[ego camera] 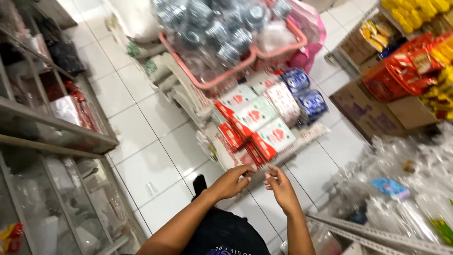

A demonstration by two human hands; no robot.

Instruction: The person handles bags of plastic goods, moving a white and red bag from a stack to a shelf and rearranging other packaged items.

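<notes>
My left hand [231, 182] and my right hand [281, 186] hover close together above the white tiled floor [141, 156], fingertips almost meeting. The fingers of both are curled, and something small may be pinched between them, but it is too small to tell. Just beyond the fingertips lies a stack of red-and-white boxes [255, 125] on sacks. Both forearms reach in from the bottom edge, over my dark shirt.
A pink basket [226, 78] of clear-wrapped goods sits above the boxes. Blue-patterned rolls [306, 101] lie to the right. Glass display cabinets [56, 141] line the left. Cardboard boxes [373, 111] and shelves of snack packets [415, 61] stand at right, with plastic-bagged goods [406, 189] lower right.
</notes>
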